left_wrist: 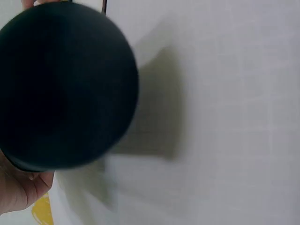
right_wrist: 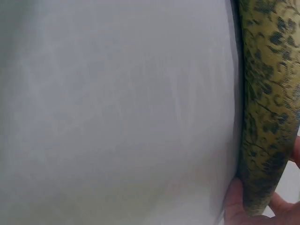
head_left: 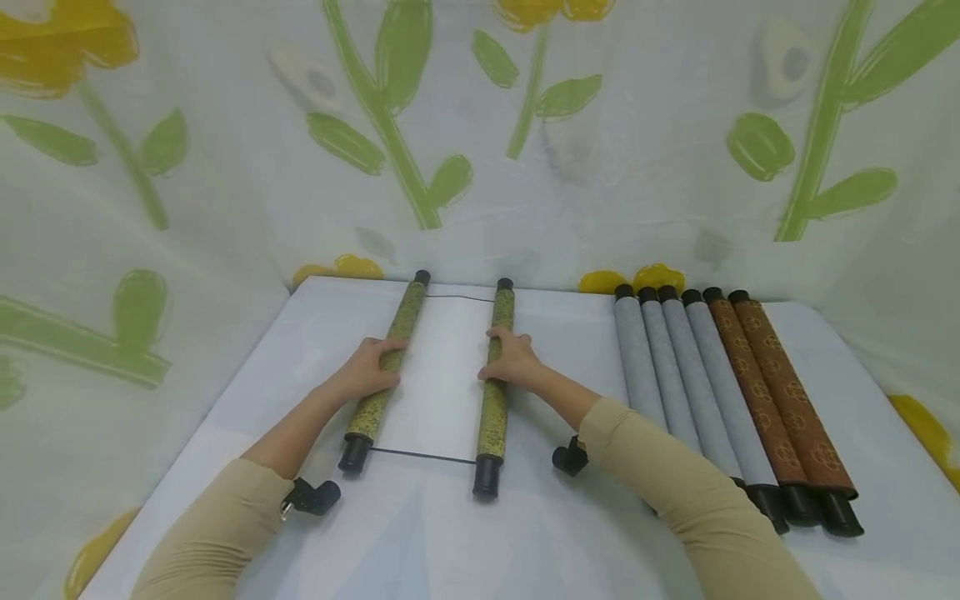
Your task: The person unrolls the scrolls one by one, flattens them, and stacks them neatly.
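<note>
A scroll with yellow-green patterned backing lies partly unrolled on the table, its white paper (head_left: 438, 375) showing between two rolled ends. My left hand (head_left: 367, 367) grips the left roll (head_left: 372, 408) around its middle. Around the right roll (head_left: 492, 425) curl the thumb and fingers of my right hand (head_left: 513, 358). In the left wrist view a round black end knob (left_wrist: 65, 89) hides most of the left hand (left_wrist: 21, 190). The right wrist view shows the dark floral pattern of the right roll (right_wrist: 267, 93), with fingertips (right_wrist: 234, 199) at its lower end.
To the right, several rolled scrolls lie side by side: grey ones (head_left: 678, 375) and two brown patterned ones (head_left: 787, 392), all with black end knobs. They rest on the white table (head_left: 420, 533). A flowered curtain (head_left: 525, 208) hangs behind the table's far edge.
</note>
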The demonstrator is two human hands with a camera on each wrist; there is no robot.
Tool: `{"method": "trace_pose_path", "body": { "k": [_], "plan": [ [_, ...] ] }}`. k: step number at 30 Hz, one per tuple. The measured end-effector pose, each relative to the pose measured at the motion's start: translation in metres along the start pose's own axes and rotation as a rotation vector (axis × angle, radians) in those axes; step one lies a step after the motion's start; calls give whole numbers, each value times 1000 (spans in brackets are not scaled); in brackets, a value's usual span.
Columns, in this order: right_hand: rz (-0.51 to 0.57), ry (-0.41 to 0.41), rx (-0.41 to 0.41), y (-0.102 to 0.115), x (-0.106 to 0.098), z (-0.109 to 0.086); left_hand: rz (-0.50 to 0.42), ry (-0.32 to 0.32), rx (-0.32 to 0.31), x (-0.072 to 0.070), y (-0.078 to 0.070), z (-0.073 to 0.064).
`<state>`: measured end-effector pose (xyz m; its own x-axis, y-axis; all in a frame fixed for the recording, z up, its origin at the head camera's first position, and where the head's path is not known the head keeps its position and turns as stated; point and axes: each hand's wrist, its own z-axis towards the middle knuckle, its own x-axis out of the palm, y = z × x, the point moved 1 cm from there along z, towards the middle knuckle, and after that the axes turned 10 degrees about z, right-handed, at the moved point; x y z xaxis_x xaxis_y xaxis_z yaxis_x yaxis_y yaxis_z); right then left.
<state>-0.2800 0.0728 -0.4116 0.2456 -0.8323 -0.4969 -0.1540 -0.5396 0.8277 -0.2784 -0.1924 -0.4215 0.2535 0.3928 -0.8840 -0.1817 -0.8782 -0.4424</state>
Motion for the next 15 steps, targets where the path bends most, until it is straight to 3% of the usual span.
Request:
{"method": "trace_pose_path", "body": {
  "k": [10, 15],
  "plan": [
    [-44, 42, 27, 0, -11, -4, -16, -22, -13, -2, 2, -2],
    [-92, 32, 11, -1, -9, -5, 24, -44, -14, -1, 6, -2]
  ]
}}
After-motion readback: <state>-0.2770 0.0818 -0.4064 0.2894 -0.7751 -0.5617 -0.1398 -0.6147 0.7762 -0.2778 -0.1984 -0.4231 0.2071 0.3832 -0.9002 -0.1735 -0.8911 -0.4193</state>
